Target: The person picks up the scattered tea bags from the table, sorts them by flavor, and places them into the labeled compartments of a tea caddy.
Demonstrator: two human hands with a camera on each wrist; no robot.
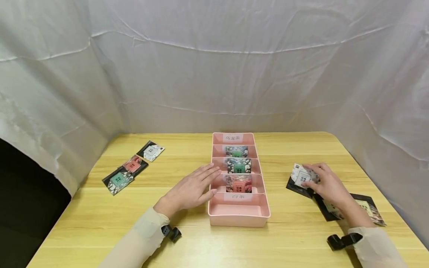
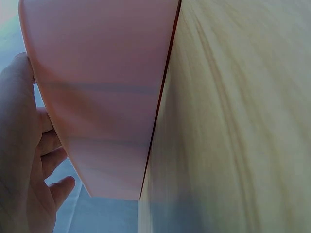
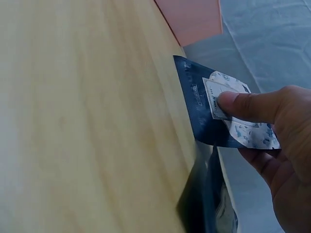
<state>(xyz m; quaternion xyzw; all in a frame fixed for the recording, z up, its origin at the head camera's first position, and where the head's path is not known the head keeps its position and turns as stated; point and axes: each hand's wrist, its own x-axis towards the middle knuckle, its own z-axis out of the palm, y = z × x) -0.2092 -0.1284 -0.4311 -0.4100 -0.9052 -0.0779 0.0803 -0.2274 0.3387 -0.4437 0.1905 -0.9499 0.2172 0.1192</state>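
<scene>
A long pink divided box (image 1: 238, 221) stands in the middle of the table. My left hand (image 1: 192, 189) rests on its left rim with fingers extended, and the left wrist view shows the fingertips along that edge. Tea sachets stand in three of the compartments: a red one (image 1: 238, 183), a green-labelled one (image 1: 239, 166) and another behind it (image 1: 236, 151). To the right of the box, my right hand (image 1: 330, 186) pinches a black-and-white tea sachet (image 3: 199, 104) between thumb and fingers. In the right wrist view this sachet is tilted, its lower edge near another dark sachet.
More dark sachets (image 1: 366, 208) lie under and beside my right forearm. On the left lie a green sachet (image 1: 118, 179), a red sachet (image 1: 133, 165) and a white-labelled sachet (image 1: 151, 151). Paper labels mark the box's front and back compartments. Pale cloth (image 1: 214, 74) hangs around the table.
</scene>
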